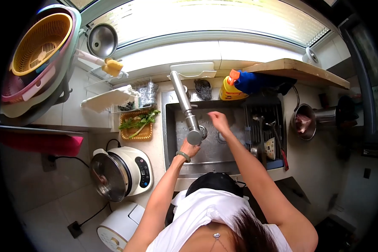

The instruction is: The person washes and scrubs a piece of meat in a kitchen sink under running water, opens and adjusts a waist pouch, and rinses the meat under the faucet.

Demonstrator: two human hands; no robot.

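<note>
My left hand (190, 148), with a green bangle on the wrist, is at the head of the metal tap (182, 98), low over the sink (214, 156). The tap head covers its fingers, so I cannot see whether they grip anything. Just beside it shows a small round metal thing (204, 132), partly hidden and too unclear to name. Over the basin, right of the tap, is my right hand (219, 122). Its fingers are curled together and nothing shows in them. A drain (221, 137) lies in the basin below it.
A rack (250, 126) with utensils takes up the sink's right side. Behind stand a yellow spray bottle (232, 90) and a scrubber (203, 89). Greens fill a basket (149, 134) on the left, near a white cooker (136, 170). A pot (305, 133) sits right, below a wooden board (296, 68).
</note>
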